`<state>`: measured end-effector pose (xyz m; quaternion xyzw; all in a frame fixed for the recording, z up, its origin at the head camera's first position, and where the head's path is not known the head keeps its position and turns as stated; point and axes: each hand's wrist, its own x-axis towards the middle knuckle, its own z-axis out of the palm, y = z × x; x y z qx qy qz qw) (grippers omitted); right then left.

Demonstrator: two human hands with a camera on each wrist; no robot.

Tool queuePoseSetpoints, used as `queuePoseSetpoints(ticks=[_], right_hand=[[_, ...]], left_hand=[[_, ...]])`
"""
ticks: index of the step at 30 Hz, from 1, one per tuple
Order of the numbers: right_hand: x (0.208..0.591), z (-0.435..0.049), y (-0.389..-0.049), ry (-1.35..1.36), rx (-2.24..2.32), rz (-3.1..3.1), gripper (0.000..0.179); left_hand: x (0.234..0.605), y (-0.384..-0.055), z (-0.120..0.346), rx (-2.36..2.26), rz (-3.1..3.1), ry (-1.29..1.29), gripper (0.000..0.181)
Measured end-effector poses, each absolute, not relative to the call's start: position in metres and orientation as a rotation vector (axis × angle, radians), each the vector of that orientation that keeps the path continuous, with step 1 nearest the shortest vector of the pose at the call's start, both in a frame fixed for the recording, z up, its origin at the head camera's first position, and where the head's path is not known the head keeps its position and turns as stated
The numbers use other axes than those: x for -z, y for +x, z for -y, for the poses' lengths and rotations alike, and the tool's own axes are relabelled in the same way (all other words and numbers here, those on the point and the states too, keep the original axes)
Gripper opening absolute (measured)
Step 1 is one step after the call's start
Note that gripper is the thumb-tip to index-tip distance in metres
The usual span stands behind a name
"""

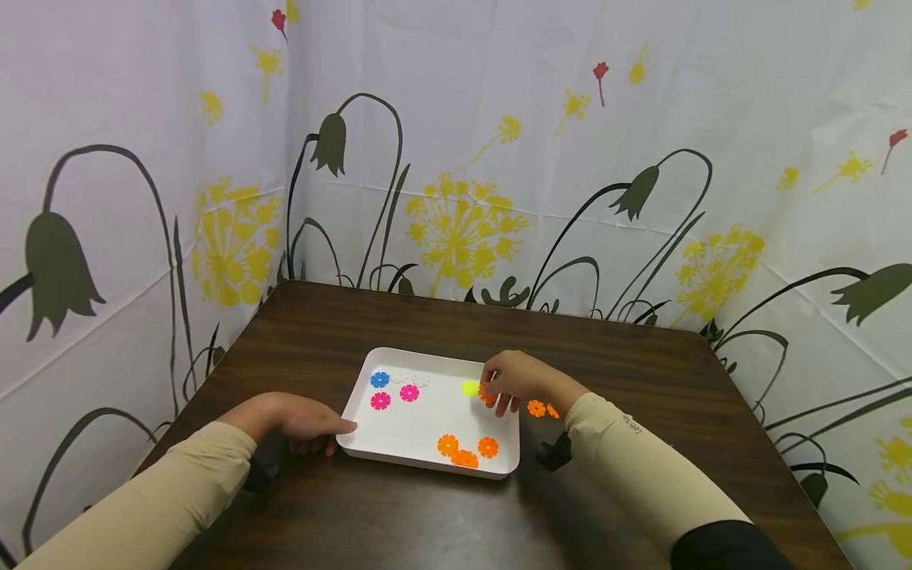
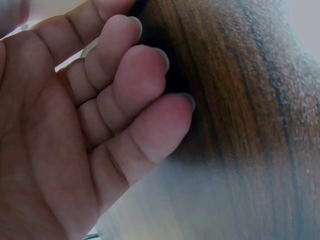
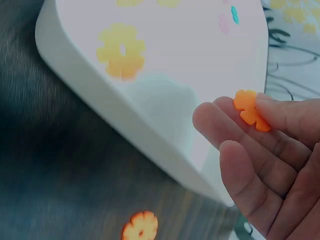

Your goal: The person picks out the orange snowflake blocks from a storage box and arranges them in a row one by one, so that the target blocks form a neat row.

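A white rectangular tray [image 1: 399,457] lies on the wooden table, with flower-shaped plastic discs inside. My left hand [image 1: 302,419] holds the tray at its near left corner, thumb over the rim and fingers outside the wall. Curled fingers [image 2: 155,130] show close over the wood in the left wrist view. Above the tray's right side, my right hand [image 1: 523,376] pinches an orange flower disc [image 3: 247,106] between thumb and fingers. Near that hand, inside the tray, lies a yellow-green disc [image 1: 470,388]. Several orange discs [image 1: 448,445] sit at the tray's near right.
At the tray's far left are a blue disc [image 1: 380,380], pink discs [image 1: 381,400] and whitish discs [image 1: 412,380]. Two orange discs [image 1: 536,408] lie on the table [image 1: 627,443] right of the tray, beside my right wrist. A flower-printed curtain [image 1: 456,119] surrounds the table's back and sides.
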<state>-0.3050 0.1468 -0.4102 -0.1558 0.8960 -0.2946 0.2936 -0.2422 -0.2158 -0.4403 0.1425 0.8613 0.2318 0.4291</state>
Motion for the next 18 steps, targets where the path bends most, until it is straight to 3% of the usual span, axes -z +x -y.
queuePoseSetpoints(ticks=[18], right_hand=[[0.398, -0.222, -0.316, -0.344, 1.020, -2.444, 0.013]], left_hand=[[0.439, -0.242, 0.214, -0.568, -2.156, 0.342, 0.049]])
